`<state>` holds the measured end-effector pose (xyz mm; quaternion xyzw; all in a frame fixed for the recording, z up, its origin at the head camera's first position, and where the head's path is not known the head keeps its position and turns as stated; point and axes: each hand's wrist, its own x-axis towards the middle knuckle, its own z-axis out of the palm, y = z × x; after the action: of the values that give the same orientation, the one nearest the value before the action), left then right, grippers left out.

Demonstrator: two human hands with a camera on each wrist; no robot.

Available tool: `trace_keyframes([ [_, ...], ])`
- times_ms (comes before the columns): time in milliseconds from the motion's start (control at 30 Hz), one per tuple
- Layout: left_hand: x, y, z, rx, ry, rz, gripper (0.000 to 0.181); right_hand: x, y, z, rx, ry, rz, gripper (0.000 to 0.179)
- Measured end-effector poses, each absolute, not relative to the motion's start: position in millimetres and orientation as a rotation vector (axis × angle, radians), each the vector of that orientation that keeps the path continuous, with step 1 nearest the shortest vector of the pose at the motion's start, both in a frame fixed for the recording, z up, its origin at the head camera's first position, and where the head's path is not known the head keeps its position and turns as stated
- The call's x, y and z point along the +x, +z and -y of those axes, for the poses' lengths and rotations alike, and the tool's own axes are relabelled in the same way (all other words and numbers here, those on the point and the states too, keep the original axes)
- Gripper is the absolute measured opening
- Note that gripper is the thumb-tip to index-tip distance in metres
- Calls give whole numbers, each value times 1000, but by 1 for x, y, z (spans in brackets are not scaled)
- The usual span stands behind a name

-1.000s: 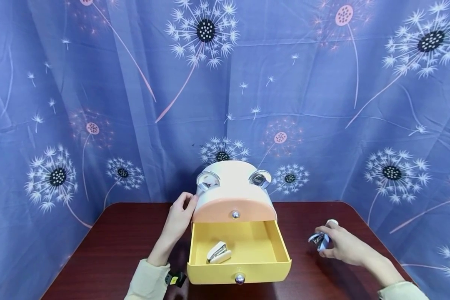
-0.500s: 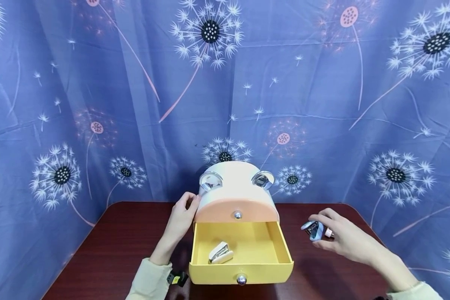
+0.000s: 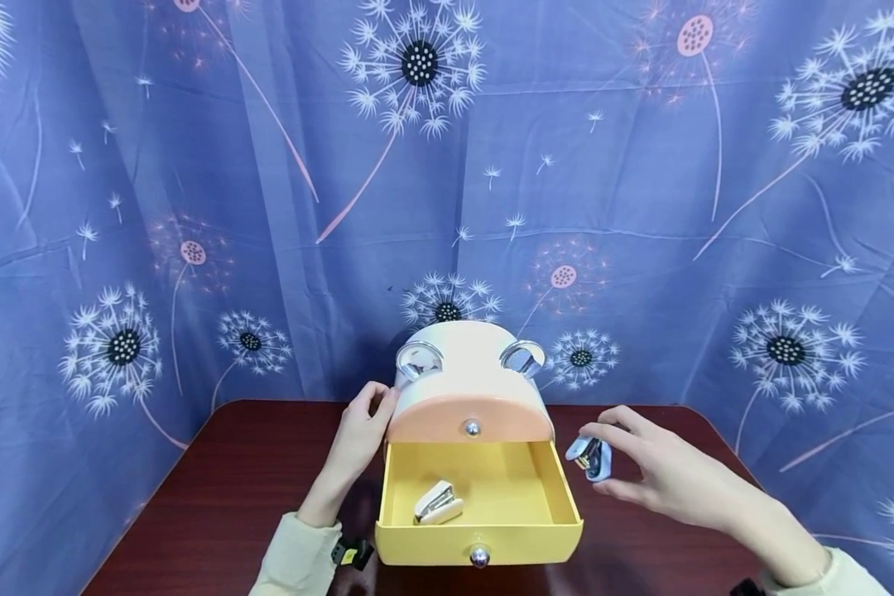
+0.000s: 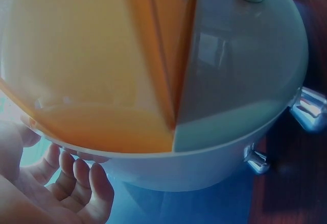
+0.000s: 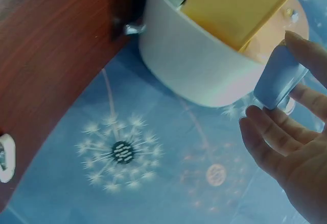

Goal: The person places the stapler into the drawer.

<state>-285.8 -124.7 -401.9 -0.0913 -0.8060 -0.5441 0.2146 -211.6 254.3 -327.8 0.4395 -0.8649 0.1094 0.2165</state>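
Note:
My right hand pinches a small light-blue stapler between thumb and fingers, in the air just right of the drawer. The right wrist view shows the stapler's smooth blue back. My left hand touches the left side of a white rounded desktop drawer box, its fingers loosely bent in the left wrist view. The box's lower yellow drawer is pulled out. A white mini stapler lies in its front left part. Above it, the peach upper drawer is closed.
Two shiny round ear-like pieces stick up from the box, among them the left ear. The dark red table ends at a blue dandelion-print curtain. A white object sits at the left edge of the right wrist view.
My right hand has lifted the blue stapler slightly and carried it left toward the drawer. It now covers the white object on the table in the head view. My left hand stays against the box.

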Motion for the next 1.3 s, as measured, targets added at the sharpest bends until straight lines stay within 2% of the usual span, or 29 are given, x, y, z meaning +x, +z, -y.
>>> trace_keyframes([
  [267,-285,-400,125,-253,-1510,2239,21,-207,-314,-228,1290,217,2455,55],
  [700,-285,-402,125,-276,-1506,2231,22,-215,-315,-186,1500,187,2475,49],
  [1300,-284,-401,124,-268,-1524,2224,22,-232,-345,-147,1671,-40,2556,46],
])
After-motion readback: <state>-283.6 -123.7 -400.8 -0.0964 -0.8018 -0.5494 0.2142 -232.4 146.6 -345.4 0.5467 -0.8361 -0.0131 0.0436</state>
